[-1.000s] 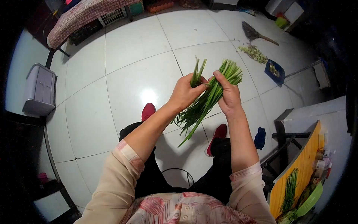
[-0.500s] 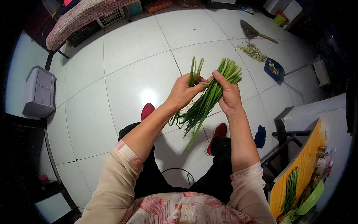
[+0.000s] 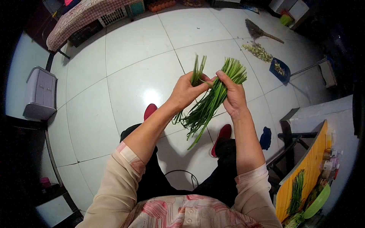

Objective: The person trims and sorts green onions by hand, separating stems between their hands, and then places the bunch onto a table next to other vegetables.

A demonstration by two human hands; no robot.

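Note:
My right hand is closed around a thick bunch of garlic chives, thumb laid across it. The pale cut ends point up and away, and the dark green leaves hang toward my knees. Beside it, my left hand grips a few separate chive stalks that stick up above the fingers. Its thumb and fingertips reach to the edge of the bunch, where a single stalk lies; the exact pinch is partly hidden.
At right, a wooden board bears more chives, a green basket and jars. On the tiled floor are a broom, scattered trimmings, a blue dustpan and a dark cloth. A small grey cabinet stands at left.
Both hands keep their hold and have barely moved. The few stalks in my left hand have shifted slightly up, and the hanging leaf tips of the bunch have swung a little.

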